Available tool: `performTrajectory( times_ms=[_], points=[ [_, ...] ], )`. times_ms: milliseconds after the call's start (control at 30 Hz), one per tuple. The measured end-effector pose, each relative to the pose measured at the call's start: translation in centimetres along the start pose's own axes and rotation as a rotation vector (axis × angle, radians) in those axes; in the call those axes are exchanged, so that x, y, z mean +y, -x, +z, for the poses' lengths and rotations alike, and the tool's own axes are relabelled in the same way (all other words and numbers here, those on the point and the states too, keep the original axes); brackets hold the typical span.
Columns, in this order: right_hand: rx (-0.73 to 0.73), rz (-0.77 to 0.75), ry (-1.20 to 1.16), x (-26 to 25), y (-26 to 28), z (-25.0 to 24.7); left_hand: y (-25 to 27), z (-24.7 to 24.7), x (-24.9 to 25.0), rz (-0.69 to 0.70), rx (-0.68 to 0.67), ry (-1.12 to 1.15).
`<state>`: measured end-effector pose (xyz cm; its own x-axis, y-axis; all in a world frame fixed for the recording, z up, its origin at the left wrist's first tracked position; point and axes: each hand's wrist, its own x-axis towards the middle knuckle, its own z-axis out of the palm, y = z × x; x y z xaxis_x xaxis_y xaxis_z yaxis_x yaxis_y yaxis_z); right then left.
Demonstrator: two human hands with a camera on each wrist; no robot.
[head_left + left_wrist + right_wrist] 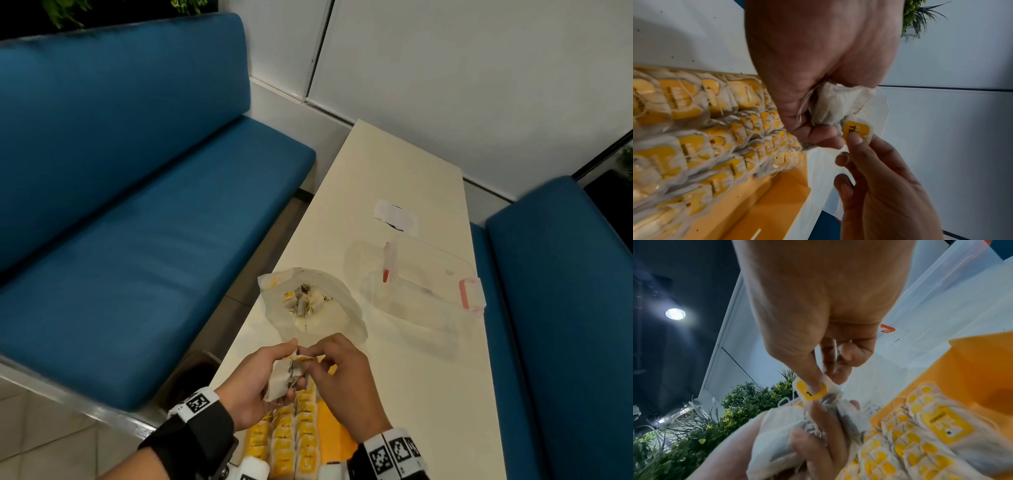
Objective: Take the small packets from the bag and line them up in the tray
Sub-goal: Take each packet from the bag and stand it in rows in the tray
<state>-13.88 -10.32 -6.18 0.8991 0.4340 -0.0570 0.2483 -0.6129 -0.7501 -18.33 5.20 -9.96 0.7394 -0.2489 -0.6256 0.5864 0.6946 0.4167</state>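
My left hand [270,375] grips a bunch of white tea-bag packets [282,377] above the yellow tray [337,435]. In the left wrist view the packets [836,105] bulge from my fist. My right hand [337,368] pinches one packet's yellow tag [857,131] between thumb and forefinger; the right wrist view shows that tag [810,390] under my thumb. The tray [764,209] holds several rows of packets with yellow tags [701,129], and its right side is bare. A translucent plastic bag [310,303], mouth open with more packets inside, lies on the table just beyond my hands.
The narrow cream table [394,192] runs away from me between two blue benches [137,222] [561,308]. A clear container with pink clips [428,277] lies at right near the table edge. A white sticker [395,216] lies farther back.
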Motion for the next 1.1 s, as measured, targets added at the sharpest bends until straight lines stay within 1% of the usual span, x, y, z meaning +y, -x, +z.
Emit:
performTrajectory(
  times_ms=[100,200,300,500,633,767,867,967,1100],
  points=[
    [0.018,-0.014,0.001,0.1,-0.1,-0.4,0.0,-0.2,0.0,0.000,-0.002,0.022],
    [0.068,0.014,-0.049,0.2,-0.4,-1.1,0.0,-0.3,0.0,0.000,0.015,0.030],
    [0.104,0.126,-0.174,0.5,-0.7,-2.2,0.0,-0.7,-0.1,0.005,0.023,0.032],
    [0.049,0.296,-0.268,1.5,-0.6,-3.8,0.0,-0.8,-0.2,0.014,0.032,0.026],
    [-0.051,0.363,-0.194,2.9,0.0,-3.8,-0.1,-0.5,-0.3,0.024,0.052,0.014],
    [-0.163,0.422,0.024,4.4,0.9,-2.8,-0.1,-0.2,-0.2,0.026,0.059,0.002],
    [-0.250,0.467,0.145,5.4,1.3,-1.4,0.0,0.1,-0.2,0.035,0.063,-0.029],
    [-0.277,0.506,0.224,6.2,1.1,-0.4,0.1,0.3,-0.4,0.026,0.063,-0.061],
    [-0.318,0.581,0.234,6.4,0.5,0.3,0.0,0.2,-0.6,0.045,0.059,-0.082]
  ],
)
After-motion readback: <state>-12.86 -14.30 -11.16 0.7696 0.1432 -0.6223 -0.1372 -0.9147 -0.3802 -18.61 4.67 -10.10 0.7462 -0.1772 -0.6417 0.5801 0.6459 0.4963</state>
